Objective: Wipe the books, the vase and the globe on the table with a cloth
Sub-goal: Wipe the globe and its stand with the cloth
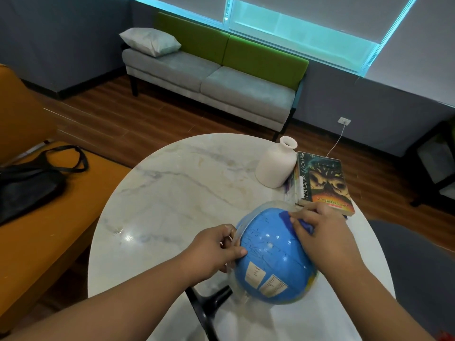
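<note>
A blue globe (270, 257) stands on the round marble table (172, 188) near its front edge, with a clear arc around it. My left hand (211, 252) grips that clear arc on the globe's left side, thumb lying on the sphere. My right hand (320, 230) holds a blue cloth (299, 223) pressed to the upper right of the globe. Behind the globe stands a white vase (277, 166). Right of the vase lies a stack of books (322, 183), with a dark-covered one on top.
An orange bench (49, 230) with a black bag (27, 183) sits to the left. A grey and green sofa (209, 77) stands by the far wall. A dark chair (418, 267) is at the right. The table's black base (209, 306) shows below.
</note>
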